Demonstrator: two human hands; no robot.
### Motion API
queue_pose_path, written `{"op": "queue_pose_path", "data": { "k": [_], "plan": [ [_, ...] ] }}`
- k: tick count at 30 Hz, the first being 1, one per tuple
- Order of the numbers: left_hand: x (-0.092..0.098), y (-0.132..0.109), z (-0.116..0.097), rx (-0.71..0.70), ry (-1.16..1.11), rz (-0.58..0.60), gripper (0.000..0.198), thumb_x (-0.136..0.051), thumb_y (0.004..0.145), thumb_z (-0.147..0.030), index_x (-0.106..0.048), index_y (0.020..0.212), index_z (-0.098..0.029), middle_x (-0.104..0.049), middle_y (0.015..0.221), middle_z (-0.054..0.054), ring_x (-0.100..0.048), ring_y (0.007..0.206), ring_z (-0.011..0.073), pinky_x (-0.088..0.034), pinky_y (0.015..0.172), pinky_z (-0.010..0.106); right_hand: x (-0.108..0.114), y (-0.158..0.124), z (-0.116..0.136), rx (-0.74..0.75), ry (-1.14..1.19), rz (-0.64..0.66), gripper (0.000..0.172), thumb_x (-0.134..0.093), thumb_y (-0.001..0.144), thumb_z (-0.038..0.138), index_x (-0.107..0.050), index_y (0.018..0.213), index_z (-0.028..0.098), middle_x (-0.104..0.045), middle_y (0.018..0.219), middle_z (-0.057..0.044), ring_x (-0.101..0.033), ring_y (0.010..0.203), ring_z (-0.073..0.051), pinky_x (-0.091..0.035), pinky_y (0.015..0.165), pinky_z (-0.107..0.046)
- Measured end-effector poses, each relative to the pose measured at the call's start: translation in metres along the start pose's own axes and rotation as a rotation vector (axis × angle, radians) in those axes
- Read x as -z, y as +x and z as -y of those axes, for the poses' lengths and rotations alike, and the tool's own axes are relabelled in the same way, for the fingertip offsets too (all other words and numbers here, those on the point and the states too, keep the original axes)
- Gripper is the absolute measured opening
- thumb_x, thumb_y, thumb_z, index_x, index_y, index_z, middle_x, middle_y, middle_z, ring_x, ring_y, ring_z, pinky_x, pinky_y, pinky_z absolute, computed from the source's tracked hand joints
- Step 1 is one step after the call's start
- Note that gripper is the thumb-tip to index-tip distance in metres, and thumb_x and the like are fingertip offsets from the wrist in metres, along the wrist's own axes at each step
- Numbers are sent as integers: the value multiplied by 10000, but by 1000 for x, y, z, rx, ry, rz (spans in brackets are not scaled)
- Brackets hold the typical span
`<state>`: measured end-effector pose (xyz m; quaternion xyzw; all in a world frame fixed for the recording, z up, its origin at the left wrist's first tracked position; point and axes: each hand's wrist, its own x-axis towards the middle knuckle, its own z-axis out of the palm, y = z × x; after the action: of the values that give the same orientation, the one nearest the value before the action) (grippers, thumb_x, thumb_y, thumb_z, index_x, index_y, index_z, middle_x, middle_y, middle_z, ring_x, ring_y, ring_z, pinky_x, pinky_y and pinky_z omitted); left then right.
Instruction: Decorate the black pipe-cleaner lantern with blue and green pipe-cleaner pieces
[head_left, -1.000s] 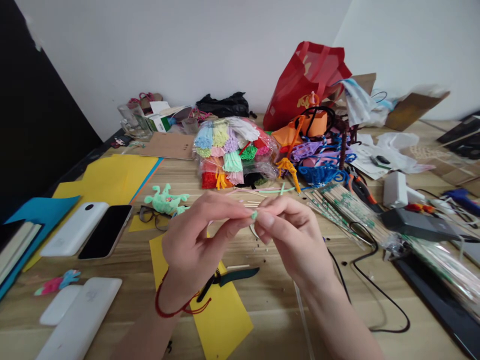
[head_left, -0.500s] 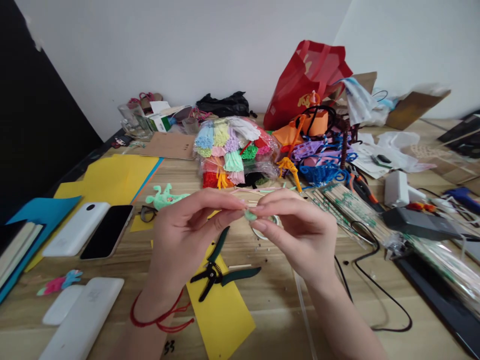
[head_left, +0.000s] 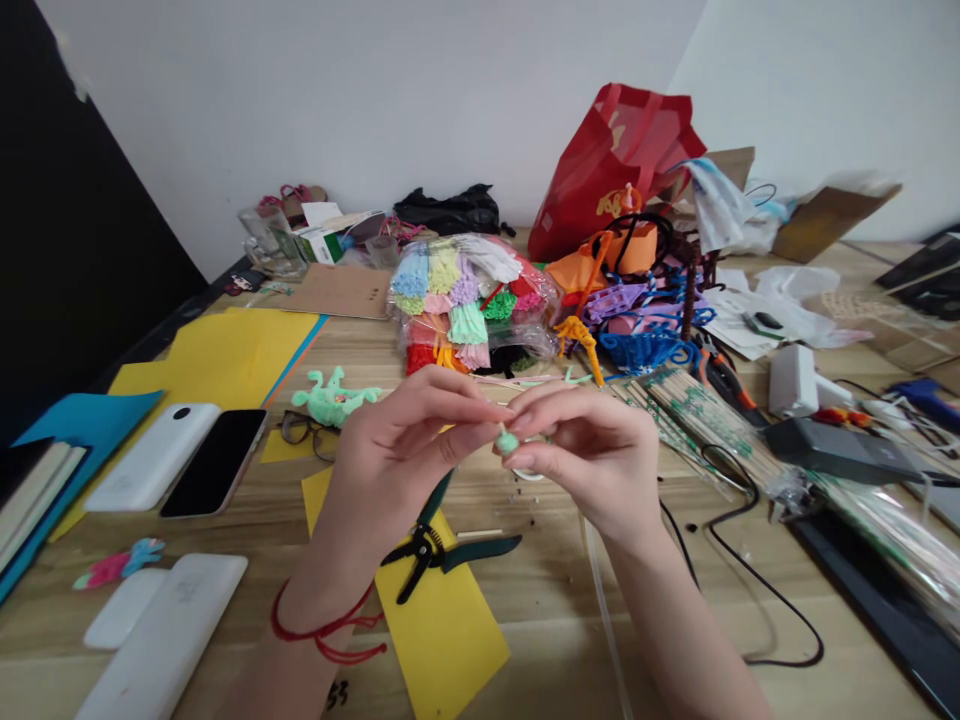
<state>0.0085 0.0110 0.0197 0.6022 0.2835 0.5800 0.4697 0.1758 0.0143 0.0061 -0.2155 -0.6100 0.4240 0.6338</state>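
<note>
My left hand point(head_left: 394, 465) and my right hand point(head_left: 592, 455) meet above the wooden table point(head_left: 540, 610), fingertips pinched together on a small mint-green fuzzy piece point(head_left: 508, 440). A red string bracelet point(head_left: 322, 630) circles my left wrist. Below the hands, green-handled pliers point(head_left: 442, 540) lie on a yellow paper strip point(head_left: 442, 620). A mint-green pipe-cleaner figure point(head_left: 330, 397) lies to the left, beside a pair of glasses point(head_left: 300, 430).
A clear bag of coloured pipe cleaners point(head_left: 469, 300) and a red bag point(head_left: 615, 160) stand behind. Bamboo skewers point(head_left: 697, 420), black cables point(head_left: 750, 570) and a power strip fill the right. A phone point(head_left: 214, 462), white power banks point(head_left: 154, 455) and yellow sheets point(head_left: 217, 355) lie left.
Both hands shifted slightly down and apart, uncovering the pliers, then came back together; the green piece turned between the fingertips.
</note>
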Motion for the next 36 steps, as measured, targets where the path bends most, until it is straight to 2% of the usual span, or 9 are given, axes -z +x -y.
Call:
{"op": "queue_pose_path", "data": {
  "k": [11,14,17,20,24,30,32,34,36],
  "plan": [
    [-5,-3,-4,-22,165,-25,106,-729,883,-220,-804,878,-293,-730,968,18,-690,955,156,-582,876,255,5,3,3,-48,24,-23,224,-835,743,75,-801,847,271,-782,809,6,-749,823,-161,-643,757,-286],
    [-2,-2,-1,-30,231,10,172,-647,950,-290,-783,1055,-297,-748,1056,38,-693,961,163,-579,869,265,13,4,3,-81,13,-55,224,-822,770,105,-794,904,282,-788,885,7,-750,815,-155,-635,717,-279],
    [2,1,11,-39,316,-20,323,-601,979,-310,-670,1295,-318,-732,1169,41,-693,929,145,-568,839,249,28,8,6,-25,-52,-163,181,-807,804,174,-788,918,313,-786,876,24,-729,716,-142,-617,679,-295],
    [5,8,32,-78,514,-39,306,-590,979,-304,-669,1271,-258,-715,1194,56,-689,944,147,-553,847,254,47,13,13,31,-134,-332,166,-806,805,204,-791,912,329,-772,847,38,-707,701,-135,-593,698,-300],
    [-1,14,68,-54,879,155,237,-493,1003,-215,-688,1131,-172,-717,1129,89,-678,1033,202,-541,925,347,64,17,21,25,-221,-521,187,-821,770,221,-789,924,325,-765,891,24,-703,772,-154,-585,719,-307],
    [-40,17,137,-1,1034,380,197,-515,983,-140,-701,919,-160,-735,977,71,-676,970,210,-556,911,380,77,17,20,1,-237,-563,122,-793,802,246,-798,856,356,-753,882,30,-681,726,-142,-590,746,-316],
    [-58,24,163,15,1102,415,153,-572,984,-231,-683,1052,-151,-705,1093,84,-662,1033,216,-558,936,416,81,17,19,1,-245,-542,102,-782,823,266,-797,859,360,-750,869,29,-676,698,-138,-590,725,-315],
    [-74,37,185,30,1172,443,338,-618,967,-348,-608,1247,-159,-634,1254,107,-650,1078,233,-570,913,450,83,17,20,5,-267,-527,87,-769,842,283,-793,877,359,-751,863,25,-679,695,-141,-592,711,-316],
    [-87,51,203,46,1240,443,367,-618,966,-355,-591,1278,-163,-618,1283,112,-642,1098,243,-568,919,460,84,17,22,11,-277,-551,82,-773,837,277,-791,881,344,-749,853,26,-679,689,-136,-592,702,-305]
  ]
}}
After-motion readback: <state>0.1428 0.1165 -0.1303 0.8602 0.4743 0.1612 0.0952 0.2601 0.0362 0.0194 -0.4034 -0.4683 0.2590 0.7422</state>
